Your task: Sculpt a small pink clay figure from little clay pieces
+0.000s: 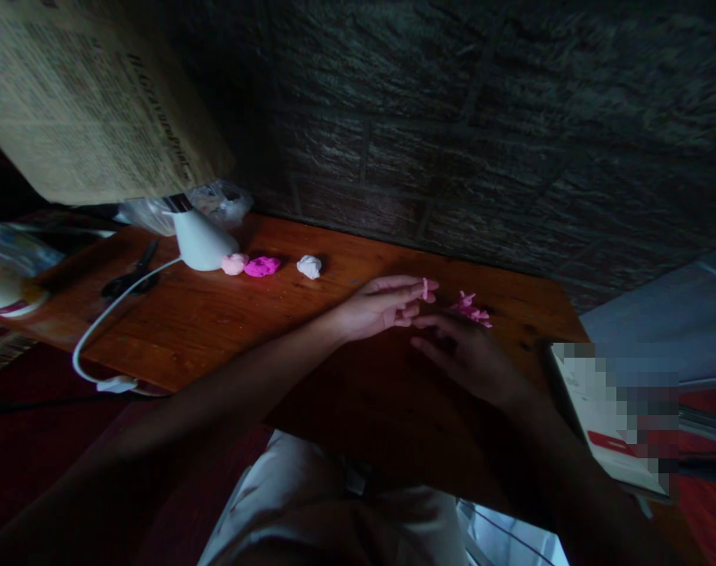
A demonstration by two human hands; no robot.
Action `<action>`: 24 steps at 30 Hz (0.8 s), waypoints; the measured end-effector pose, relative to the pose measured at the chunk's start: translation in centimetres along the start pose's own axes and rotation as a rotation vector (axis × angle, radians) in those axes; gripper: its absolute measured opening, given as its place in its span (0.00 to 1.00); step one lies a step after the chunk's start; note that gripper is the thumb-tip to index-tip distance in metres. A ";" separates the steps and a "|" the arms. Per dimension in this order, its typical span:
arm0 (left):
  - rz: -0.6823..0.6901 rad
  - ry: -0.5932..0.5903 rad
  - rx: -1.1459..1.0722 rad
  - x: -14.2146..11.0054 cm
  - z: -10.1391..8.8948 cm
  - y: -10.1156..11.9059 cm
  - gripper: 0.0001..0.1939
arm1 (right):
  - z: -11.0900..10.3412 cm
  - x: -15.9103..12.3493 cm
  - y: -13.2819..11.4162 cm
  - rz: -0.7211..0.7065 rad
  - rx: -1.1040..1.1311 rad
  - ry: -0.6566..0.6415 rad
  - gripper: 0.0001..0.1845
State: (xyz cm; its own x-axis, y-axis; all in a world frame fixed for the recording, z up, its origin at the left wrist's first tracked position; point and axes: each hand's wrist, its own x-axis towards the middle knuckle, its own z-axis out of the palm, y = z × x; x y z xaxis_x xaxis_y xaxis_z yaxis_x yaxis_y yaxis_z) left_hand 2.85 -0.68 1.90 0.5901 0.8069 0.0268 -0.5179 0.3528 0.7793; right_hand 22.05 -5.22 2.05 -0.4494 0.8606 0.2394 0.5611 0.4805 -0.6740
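Note:
My left hand (381, 305) is raised a little over the wooden table, its thumb and fingers pinching a small pink piece of modelling clay (425, 288). Close beside its fingertips is my right hand (467, 350), in shadow, with thumb and fingers apart and nothing visible between them. Just beyond the right hand, a cluster of small pink clay pieces (472, 309) lies on the table. Farther left sit a white lump (309, 266), a bright magenta lump (262, 266) and a pale pink lump (234, 263) of what looks like the same clay.
A lamp with a white base (201, 240) and newsprint-patterned shade (104, 102) stands at the left, its white cord (89, 338) hanging over the table edge. Dark scissors (130, 279) lie behind the cord. A book-like object (593, 409) is at the right. A brick-patterned wall (422, 141) borders the table.

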 end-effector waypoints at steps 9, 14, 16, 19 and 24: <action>-0.064 0.033 0.061 0.1 -0.2 -0.1 0.16 | -0.5 0.0 0.4 -0.006 -0.200 -0.112 0.06; -0.032 0.070 0.223 0.4 -1.0 0.2 0.14 | -0.4 -0.1 0.2 0.059 -0.120 -0.091 0.06; -0.035 0.087 0.270 0.5 -1.3 0.5 0.13 | -0.1 0.0 0.3 0.066 -0.134 -0.085 0.05; -0.050 0.132 0.284 0.6 -1.8 0.9 0.14 | 0.4 0.0 0.5 0.019 -0.183 -0.085 0.05; -0.068 0.226 0.254 0.5 -2.0 1.4 0.15 | 1.0 -0.1 0.5 -0.048 -0.186 -0.070 0.07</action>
State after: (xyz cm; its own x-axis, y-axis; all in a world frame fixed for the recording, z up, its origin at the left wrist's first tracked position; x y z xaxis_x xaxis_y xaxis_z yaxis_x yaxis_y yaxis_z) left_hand 1.16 1.20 1.73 0.4507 0.8804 -0.1475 -0.2947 0.3027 0.9064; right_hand 21.65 -5.19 0.99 -0.5224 0.8252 0.2150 0.6534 0.5493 -0.5209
